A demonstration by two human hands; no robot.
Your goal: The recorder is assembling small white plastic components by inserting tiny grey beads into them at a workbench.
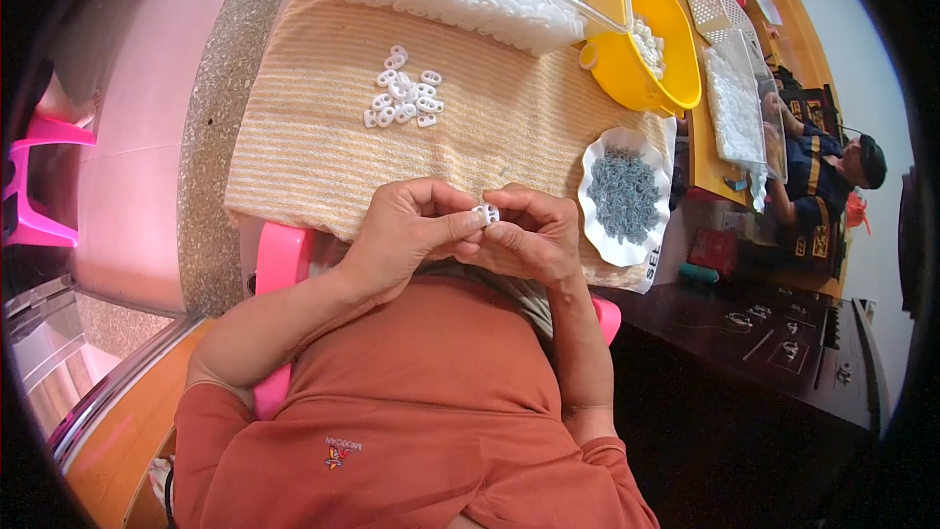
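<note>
Close to my body, over the near edge of the towel, I hold a small white plastic cord lock (490, 214) between both hands. My left hand (416, 230) pinches it from the left with thumb and finger. My right hand (537, 235) grips its right side the same way. A loose pile of similar white two-holed pieces (402, 93) lies on the striped towel (323, 127) beyond my hands. To the right, a white wavy-rimmed dish (609, 252) holds many small grey metal springs (624, 193).
A clear bin (597, 15) full of white plastic parts stands at the far edge. Beside it is a yellow basket (676, 73) with white pieces inside. Another person (821, 165) sits at right near a second clear bin (736, 103). A pink stool (44, 186) stands at left.
</note>
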